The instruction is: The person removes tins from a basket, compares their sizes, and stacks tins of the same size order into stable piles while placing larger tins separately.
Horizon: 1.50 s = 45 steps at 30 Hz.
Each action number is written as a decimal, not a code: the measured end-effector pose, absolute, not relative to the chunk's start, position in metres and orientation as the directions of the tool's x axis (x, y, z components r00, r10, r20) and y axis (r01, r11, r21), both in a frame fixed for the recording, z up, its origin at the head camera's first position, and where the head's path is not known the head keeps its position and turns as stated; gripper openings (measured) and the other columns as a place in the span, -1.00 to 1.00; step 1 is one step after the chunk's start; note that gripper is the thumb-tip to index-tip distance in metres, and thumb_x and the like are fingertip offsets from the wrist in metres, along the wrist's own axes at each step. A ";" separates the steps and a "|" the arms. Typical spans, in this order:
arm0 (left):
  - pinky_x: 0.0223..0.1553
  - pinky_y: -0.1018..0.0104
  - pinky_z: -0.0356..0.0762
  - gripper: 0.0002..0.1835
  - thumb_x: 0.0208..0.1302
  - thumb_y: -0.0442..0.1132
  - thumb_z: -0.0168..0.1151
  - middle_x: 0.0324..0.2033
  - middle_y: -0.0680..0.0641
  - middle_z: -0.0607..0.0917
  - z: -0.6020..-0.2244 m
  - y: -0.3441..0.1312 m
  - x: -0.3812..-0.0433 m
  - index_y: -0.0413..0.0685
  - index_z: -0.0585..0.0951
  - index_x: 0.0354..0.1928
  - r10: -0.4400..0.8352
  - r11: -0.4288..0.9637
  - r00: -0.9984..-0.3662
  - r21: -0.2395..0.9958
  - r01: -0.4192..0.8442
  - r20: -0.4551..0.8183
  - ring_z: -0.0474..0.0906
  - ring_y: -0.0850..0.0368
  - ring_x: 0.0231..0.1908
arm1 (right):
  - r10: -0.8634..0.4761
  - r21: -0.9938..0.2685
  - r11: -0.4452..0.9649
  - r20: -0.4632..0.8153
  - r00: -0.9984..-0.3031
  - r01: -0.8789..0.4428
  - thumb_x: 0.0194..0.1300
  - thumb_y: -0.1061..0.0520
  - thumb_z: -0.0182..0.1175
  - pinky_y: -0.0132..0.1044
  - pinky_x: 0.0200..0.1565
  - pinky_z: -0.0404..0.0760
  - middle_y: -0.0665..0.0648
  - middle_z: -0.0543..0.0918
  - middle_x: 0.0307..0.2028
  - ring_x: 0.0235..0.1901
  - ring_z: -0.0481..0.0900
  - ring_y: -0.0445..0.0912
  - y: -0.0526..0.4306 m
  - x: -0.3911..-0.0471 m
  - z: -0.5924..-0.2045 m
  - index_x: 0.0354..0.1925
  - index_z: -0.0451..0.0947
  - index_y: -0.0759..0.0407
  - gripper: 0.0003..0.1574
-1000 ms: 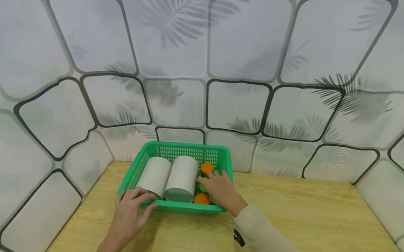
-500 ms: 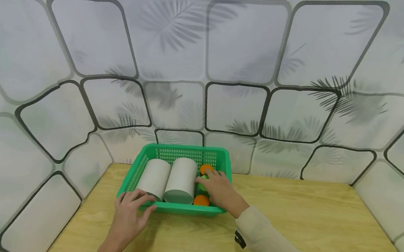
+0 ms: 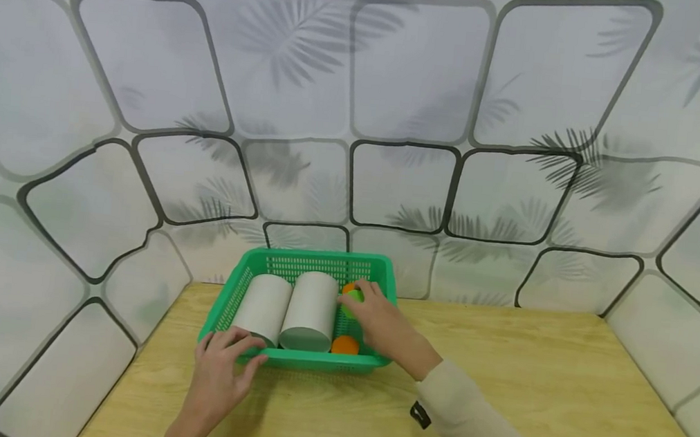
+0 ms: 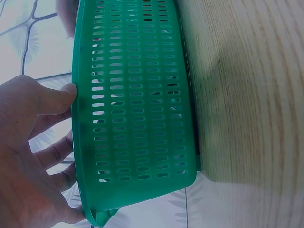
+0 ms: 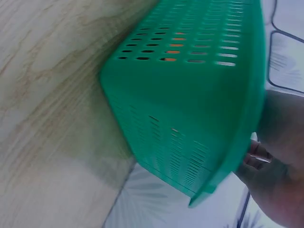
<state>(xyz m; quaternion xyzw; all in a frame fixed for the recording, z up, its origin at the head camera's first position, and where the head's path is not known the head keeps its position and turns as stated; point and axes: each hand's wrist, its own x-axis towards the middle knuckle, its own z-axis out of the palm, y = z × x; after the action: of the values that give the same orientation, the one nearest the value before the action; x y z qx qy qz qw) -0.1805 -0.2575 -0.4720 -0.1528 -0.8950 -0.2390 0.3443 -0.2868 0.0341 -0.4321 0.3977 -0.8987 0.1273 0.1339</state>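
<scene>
A green plastic basket (image 3: 313, 357) with slotted walls stands on the table and holds two white cylinders. The left cylinder (image 3: 262, 304) and the right cylinder (image 3: 311, 309) lie side by side. My left hand (image 3: 220, 374) pinches the basket's near rim at its left corner; in the left wrist view its thumb (image 4: 57, 99) presses the rim. My right hand (image 3: 386, 324) reaches into the basket's right side, fingertips around a small lime-green round thing (image 3: 351, 305). An orange round thing (image 3: 345, 345) lies nearer, and another (image 3: 349, 288) is partly hidden behind the fingers.
The wooden table (image 3: 529, 387) extends to the right and in front of the basket. A patterned pale wall (image 3: 403, 181) rises behind, close to the basket's far side. Side panels (image 3: 63, 353) border the table.
My right hand has lifted slightly with the lime-green round thing, which now shows more and sits higher, in front of the far orange one. The left hand stays on the rim.
</scene>
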 end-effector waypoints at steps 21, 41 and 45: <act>0.08 -0.60 0.22 -0.70 -0.08 -0.38 0.66 -0.26 -0.01 0.65 -0.473 -0.258 -0.183 0.04 0.74 -0.31 0.106 0.840 -0.724 0.328 0.432 0.682 0.62 -0.12 -0.15 | -0.593 -0.158 0.638 0.524 -0.612 -0.754 0.15 0.44 0.36 -0.34 -0.38 0.53 0.29 0.42 0.19 -0.06 0.49 0.05 0.066 -0.276 -0.419 0.25 0.51 0.09 -0.29; 0.09 -0.60 0.22 -0.70 -0.09 -0.39 0.66 -0.26 -0.03 0.65 -0.471 -0.259 -0.182 0.03 0.74 -0.31 0.108 0.844 -0.720 0.320 0.431 0.686 0.61 -0.14 -0.15 | -0.384 -0.376 0.569 0.665 -0.641 -0.731 0.21 0.27 0.47 -0.03 -0.01 0.63 0.22 0.43 0.12 0.04 0.47 0.02 0.108 -0.263 -0.421 0.30 0.54 0.14 -0.31; 0.09 -0.61 0.21 -0.70 -0.08 -0.38 0.66 -0.26 -0.02 0.65 -0.472 -0.258 -0.182 0.03 0.74 -0.31 0.110 0.844 -0.723 0.320 0.430 0.682 0.61 -0.14 -0.15 | -0.309 -0.432 0.548 0.691 -0.653 -0.716 0.16 0.34 0.48 -0.12 -0.09 0.61 0.22 0.44 0.09 -0.01 0.47 -0.02 0.118 -0.262 -0.427 0.28 0.55 0.15 -0.29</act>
<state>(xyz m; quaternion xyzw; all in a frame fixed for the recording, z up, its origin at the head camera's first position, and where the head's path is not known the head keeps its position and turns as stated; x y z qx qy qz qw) -0.1821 -0.2581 -0.4723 -0.1503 -0.8979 -0.2350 0.3405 -0.2619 0.1178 -0.4274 0.3075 -0.8338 0.3624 0.2810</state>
